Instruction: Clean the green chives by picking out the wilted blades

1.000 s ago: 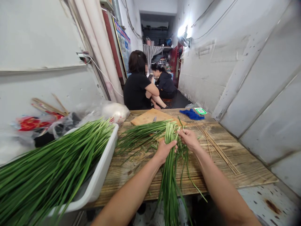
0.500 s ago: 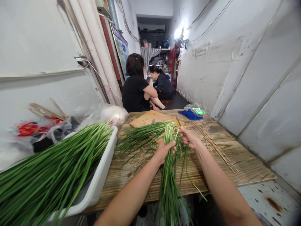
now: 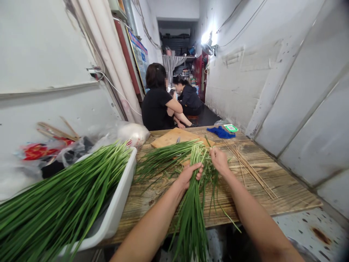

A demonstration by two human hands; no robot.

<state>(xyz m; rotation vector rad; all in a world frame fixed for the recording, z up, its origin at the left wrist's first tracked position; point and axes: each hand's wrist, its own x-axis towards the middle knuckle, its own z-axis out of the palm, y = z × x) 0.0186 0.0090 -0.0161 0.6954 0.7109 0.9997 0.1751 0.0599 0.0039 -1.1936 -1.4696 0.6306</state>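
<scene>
My left hand [image 3: 190,174] is wrapped round a bunch of garlic chives [image 3: 192,214]. Their pale ends point away from me, and the green leaves hang over the near table edge. Just right of those pale ends, my right hand [image 3: 219,160] is closed in a pinch; what lies between its fingertips is too small to make out. Below it is a heap of loose scraps and thin leaves [image 3: 209,176]. More chives [image 3: 166,154] lie left of the bunch, partly across a wooden cutting board [image 3: 170,137]. A knife tip [image 3: 178,139] shows behind them.
A white plastic tub [image 3: 120,207] heaped with chives stands at the left, near plastic bags [image 3: 133,133]. Thin wooden sticks [image 3: 252,169] lie on the right of the table, with a blue cloth [image 3: 221,132] and a green code card [image 3: 231,127] behind. Two people [image 3: 156,103] sit beyond.
The hanging leaves of the bunch have swung left. My right hand has turned, its back now more toward me, and stays close beside the pale ends. My left hand keeps its grip.
</scene>
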